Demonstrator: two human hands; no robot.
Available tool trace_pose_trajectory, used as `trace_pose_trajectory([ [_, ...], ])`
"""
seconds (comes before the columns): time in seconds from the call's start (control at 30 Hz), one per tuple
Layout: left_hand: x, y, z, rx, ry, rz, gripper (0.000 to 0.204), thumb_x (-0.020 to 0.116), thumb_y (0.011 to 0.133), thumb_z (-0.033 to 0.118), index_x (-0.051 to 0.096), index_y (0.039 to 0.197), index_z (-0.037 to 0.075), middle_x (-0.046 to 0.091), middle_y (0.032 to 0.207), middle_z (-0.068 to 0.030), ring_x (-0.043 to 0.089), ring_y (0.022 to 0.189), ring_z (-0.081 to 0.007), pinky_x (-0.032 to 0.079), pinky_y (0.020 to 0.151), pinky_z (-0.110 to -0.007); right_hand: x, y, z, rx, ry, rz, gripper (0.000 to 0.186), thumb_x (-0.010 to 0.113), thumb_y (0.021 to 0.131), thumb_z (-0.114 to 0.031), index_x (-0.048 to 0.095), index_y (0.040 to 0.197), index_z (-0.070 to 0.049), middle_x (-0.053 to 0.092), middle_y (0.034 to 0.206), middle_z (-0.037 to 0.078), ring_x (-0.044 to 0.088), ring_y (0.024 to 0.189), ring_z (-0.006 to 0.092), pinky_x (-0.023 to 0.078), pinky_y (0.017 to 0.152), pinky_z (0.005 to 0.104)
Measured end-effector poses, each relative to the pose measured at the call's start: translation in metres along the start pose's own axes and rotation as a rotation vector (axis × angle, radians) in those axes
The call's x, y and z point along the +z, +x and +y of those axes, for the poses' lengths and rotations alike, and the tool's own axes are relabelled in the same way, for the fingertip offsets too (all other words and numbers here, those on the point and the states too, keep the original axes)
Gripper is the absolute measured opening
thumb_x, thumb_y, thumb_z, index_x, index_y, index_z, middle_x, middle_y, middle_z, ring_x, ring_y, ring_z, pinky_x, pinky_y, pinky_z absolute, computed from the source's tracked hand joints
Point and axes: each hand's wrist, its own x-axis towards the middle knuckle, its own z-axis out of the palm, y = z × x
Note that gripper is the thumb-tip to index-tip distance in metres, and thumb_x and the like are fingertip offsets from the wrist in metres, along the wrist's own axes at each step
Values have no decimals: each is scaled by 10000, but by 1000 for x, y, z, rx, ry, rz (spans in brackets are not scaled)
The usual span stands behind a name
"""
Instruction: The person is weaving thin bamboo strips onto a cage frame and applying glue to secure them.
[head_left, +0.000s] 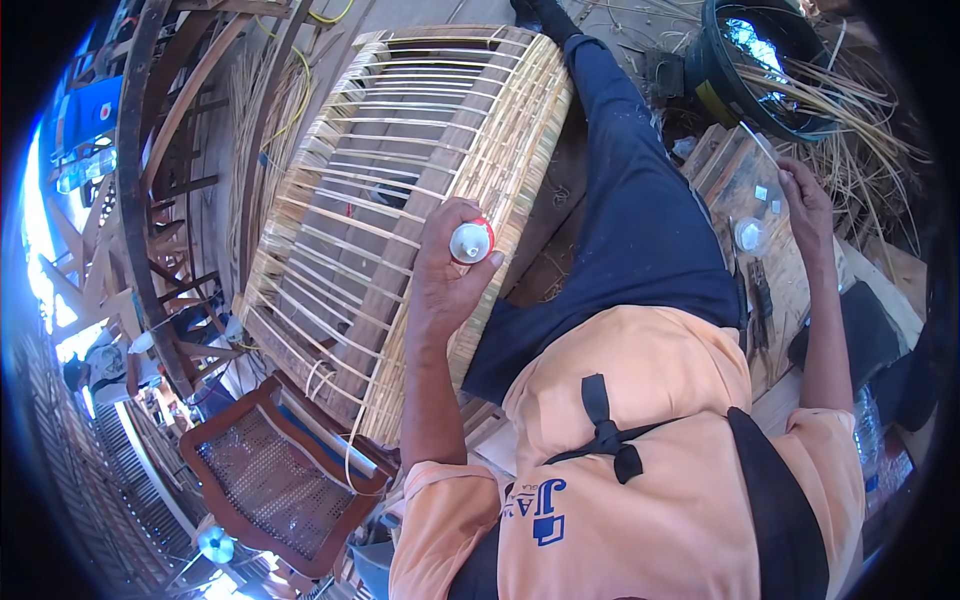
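Note:
My left hand (448, 275) is closed around a small bottle (471, 243) with a red body and a whitish top with a short nozzle. The hand and bottle are above the right side of a wooden frame (440, 150) wound with pale cane strands. Spaced strands cross the frame's opening, and the long right side is densely wrapped. Off to the right, my right hand (806, 200) grips a thin pale stick-like tool (758, 141); its exact kind is unclear. Under that hand, a small round container (749, 235) with white contents rests on a wooden board (735, 180).
A dark bucket (712, 85) with water and cane strips (860, 115) stands at the far right. A brown chair part with a woven cane panel (285, 480) lies at lower left. Curved wooden furniture pieces (130, 150) crowd the left. My leg (635, 170) stretches beside the frame.

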Motion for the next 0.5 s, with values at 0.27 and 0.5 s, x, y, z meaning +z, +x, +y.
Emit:
trace_pose_trajectory([
  [0.27,29,8,16,-118,-355,204,664,692,745,-17,369,1321,39,497,1201,-87,528,1084,-173,446,940,-306,-9,5,16,70,-208,-93,224,452,917,-131,526,1128,-114,639,933,124,634,915,297,476,788,379],
  [0.5,61,31,47,-10,-437,200,660,715,730,3,384,1299,44,498,1194,-85,531,1070,-173,457,928,-305,6,-7,76,152,-115,-35,174,489,909,-108,528,1070,-57,646,869,127,645,845,268,479,766,353],
])
